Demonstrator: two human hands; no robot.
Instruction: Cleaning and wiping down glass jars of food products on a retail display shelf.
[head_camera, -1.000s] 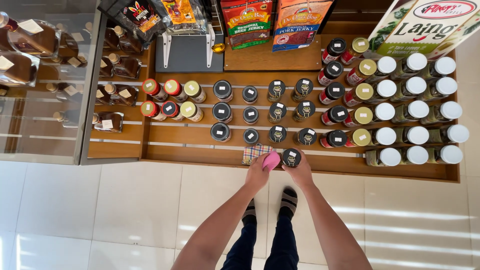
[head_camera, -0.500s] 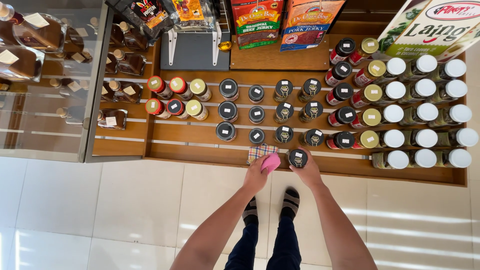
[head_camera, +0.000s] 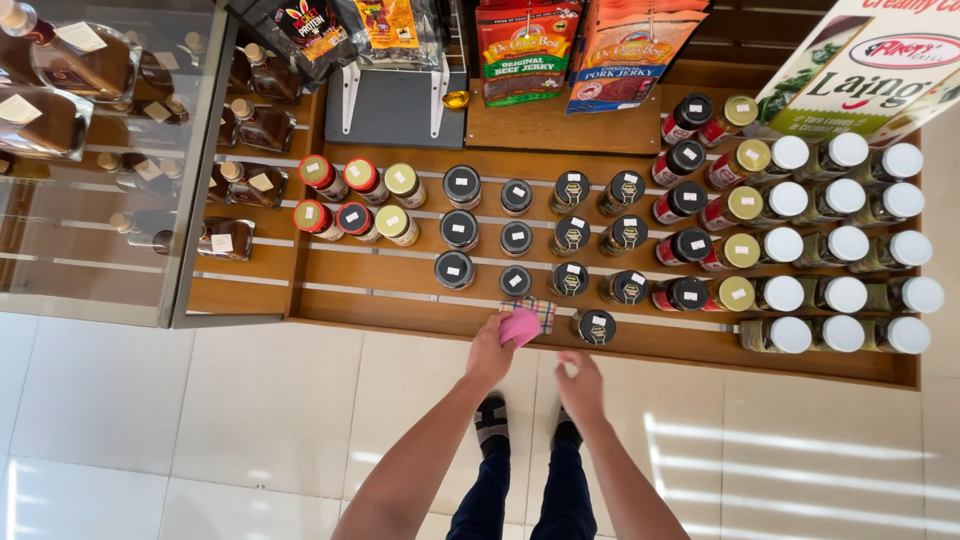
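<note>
Fingers (head_camera: 497, 335) gripping pink cloth (head_camera: 521, 326), shelf edge (head_camera: 400, 322)

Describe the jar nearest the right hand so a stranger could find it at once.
Start at the wooden shelf of jars, and go to its front edge, where the left hand holds a pink cloth. Just right of the cloth, above the right hand, one black-lidded jar stands alone, forward of the rows.

Bare forearms without sleeves, dark blue trousers (head_camera: 525, 495), black strapped sandals (head_camera: 493, 420), possibly over dark socks
</note>
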